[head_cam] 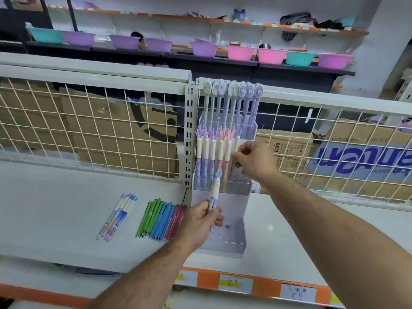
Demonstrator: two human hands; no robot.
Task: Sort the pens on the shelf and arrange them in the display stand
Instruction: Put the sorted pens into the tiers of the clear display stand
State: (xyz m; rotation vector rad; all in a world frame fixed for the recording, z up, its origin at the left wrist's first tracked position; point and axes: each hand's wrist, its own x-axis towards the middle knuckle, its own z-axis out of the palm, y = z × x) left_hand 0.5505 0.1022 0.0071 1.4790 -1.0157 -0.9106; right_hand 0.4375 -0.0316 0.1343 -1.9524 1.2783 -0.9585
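Note:
A clear tiered display stand [223,244] sits on the white shelf [55,210]. Its back tier holds tall oval-topped pens [240,103]; the middle tier holds several white-capped pens with frilly tops [206,150]. My right hand [252,159] pinches one such pen at the right end of the middle row. My left hand [200,217] grips one or two blue-topped pens [215,188] upright in front of the stand. Left of the stand, a few matching pens [118,217] and a row of green, blue and red pens [160,219] lie flat on the shelf.
A wire mesh panel [89,130] backs the shelf, with cardboard boxes [111,134] behind it. A perforated upright post [189,134] stands just left of the stand. Coloured basins [240,52] line a far shelf. Orange price-label strip [236,284] runs along the shelf's front edge.

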